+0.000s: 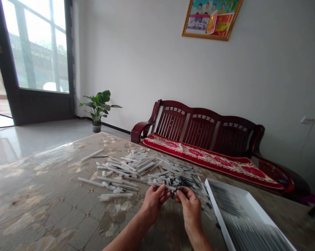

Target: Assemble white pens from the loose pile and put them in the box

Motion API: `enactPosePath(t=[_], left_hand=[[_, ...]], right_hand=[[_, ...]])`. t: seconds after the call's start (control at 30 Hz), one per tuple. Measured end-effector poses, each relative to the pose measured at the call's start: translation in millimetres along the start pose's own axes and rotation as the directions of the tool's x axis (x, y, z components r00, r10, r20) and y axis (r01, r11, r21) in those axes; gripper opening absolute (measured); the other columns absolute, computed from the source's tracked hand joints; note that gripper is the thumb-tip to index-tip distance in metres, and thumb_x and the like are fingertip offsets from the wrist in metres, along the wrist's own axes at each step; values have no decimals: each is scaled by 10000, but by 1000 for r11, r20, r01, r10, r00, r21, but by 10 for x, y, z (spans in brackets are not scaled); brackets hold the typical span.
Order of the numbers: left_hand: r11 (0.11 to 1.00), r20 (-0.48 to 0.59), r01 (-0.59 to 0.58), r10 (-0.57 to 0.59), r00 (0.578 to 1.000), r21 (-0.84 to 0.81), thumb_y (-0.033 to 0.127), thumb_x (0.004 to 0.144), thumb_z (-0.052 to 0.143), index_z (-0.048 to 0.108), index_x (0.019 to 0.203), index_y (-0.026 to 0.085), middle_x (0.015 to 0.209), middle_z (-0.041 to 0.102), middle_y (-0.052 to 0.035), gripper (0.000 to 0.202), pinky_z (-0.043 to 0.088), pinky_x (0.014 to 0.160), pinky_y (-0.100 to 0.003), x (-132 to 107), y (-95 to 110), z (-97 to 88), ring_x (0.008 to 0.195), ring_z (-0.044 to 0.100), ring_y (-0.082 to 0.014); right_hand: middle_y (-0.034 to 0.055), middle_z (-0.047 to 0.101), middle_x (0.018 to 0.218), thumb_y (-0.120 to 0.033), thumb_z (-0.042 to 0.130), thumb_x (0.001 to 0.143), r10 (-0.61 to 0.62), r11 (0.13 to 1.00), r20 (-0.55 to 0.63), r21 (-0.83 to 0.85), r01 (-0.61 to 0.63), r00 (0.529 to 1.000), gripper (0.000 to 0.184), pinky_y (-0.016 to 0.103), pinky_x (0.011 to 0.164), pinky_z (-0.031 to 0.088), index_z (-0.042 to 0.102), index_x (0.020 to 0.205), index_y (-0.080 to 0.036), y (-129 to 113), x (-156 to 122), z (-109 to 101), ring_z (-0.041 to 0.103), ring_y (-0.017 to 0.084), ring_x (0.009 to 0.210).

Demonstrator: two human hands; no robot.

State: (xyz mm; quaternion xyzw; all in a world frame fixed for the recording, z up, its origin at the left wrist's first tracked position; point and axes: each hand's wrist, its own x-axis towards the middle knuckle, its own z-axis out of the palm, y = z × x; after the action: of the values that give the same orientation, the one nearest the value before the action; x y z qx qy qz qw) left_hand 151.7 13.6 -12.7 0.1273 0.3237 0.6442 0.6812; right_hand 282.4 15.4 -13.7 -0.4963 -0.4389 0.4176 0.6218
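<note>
Both my hands are raised just above a patterned table (42, 195), close together. My left hand (153, 200) pinches a thin white pen (164, 186) that runs across to my right hand (190, 205), whose fingers are closed on its dark end. Just beyond my fingers a loose pile of white pen barrels and dark pen parts (144, 170) is spread over the table. Several single white barrels (91, 155) lie apart at the pile's left edge.
A white tray (220, 212) with rows of dark pens stands at the right, near my right hand. Behind the table is a dark wooden bench (199, 129) with a red cushion. A potted plant (98, 108) stands by the glass door (34, 52).
</note>
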Motion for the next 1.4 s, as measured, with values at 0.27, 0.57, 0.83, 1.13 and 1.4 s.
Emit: enactPosePath(t=[0.27,0.57,0.83,1.13,1.4], left_hand=[[999,1,-41,41,999,34,56,759,718,559,794,143,713,713,-44,185,603,602,-235,-28,19,3,623,716,-146],[997,20,-50,49,999,51,74,736,748,569,781,141,686,698,-25,196,599,591,-230,-34,21,-9,619,707,-138],[996,74,-80,77,994,48,240,579,886,576,780,153,678,701,-12,379,596,599,-235,-41,-15,-23,623,704,-143],[993,81,-103,97,992,65,282,531,905,585,776,154,676,705,-13,423,595,605,-241,-30,-21,-31,624,704,-147],[990,105,-91,81,991,105,310,529,902,583,776,158,669,711,-14,431,588,591,-242,-31,-37,-20,619,703,-150]], right_hand=[[45,722,743,-409,676,694,-202,948,65,-236,212,977,266,292,633,547,710,828,-181,109,57,-101,667,201,661],[49,720,747,-393,618,791,-286,887,155,-330,323,945,227,274,627,549,708,852,-194,193,85,-160,676,197,663],[44,672,660,-534,445,890,-330,746,206,-541,388,921,380,259,534,461,618,774,-216,95,6,-134,616,185,581],[21,662,698,-521,363,933,-273,737,287,-551,391,918,394,247,585,441,603,846,-222,-32,-29,-134,612,175,632],[-13,550,541,-549,324,936,-192,737,289,-589,332,938,467,244,500,371,527,660,-231,44,-4,-180,533,158,517]])
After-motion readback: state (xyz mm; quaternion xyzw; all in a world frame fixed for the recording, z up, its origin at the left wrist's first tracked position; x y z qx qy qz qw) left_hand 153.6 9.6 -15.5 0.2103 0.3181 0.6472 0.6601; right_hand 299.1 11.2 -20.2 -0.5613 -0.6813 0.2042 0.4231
